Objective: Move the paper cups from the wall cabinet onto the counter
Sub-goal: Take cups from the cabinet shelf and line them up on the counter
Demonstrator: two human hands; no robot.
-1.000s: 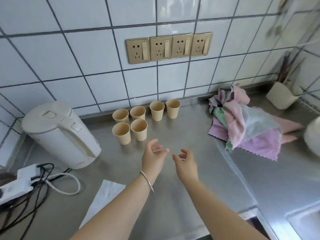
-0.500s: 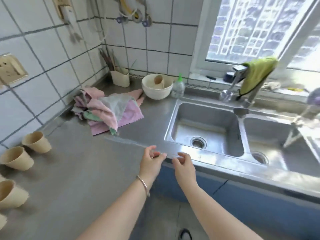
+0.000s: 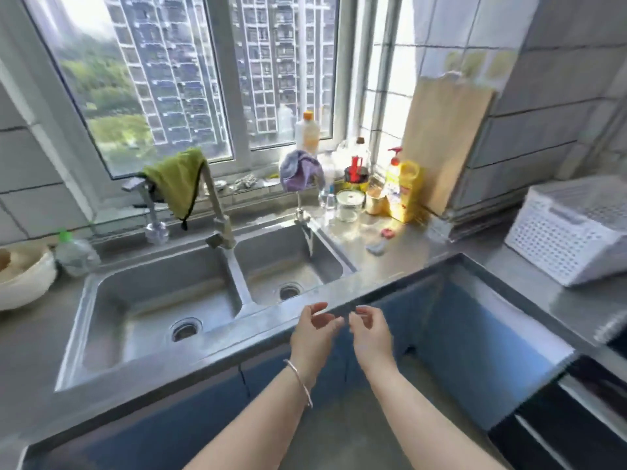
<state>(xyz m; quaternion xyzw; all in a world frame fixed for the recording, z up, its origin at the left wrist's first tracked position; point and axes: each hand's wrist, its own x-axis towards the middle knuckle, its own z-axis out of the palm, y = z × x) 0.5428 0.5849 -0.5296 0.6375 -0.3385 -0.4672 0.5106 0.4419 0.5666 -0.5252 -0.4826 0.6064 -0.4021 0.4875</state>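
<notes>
Both hands, the left hand [image 3: 314,337] and right hand [image 3: 371,335], are hovering empty with loosely curled fingers over the front edge of the counter [image 3: 417,262], with open air all around them. Ahead, the double sink [image 3: 163,300] is lying bare and open. The tap [image 3: 217,212], draped with a green cloth [image 3: 176,181], is rising between the basins. Bottles [image 3: 400,191] and jars are crowding the window corner, beside a leaning cutting board [image 3: 444,144]. A white basket [image 3: 576,228] is occupying the right counter.
</notes>
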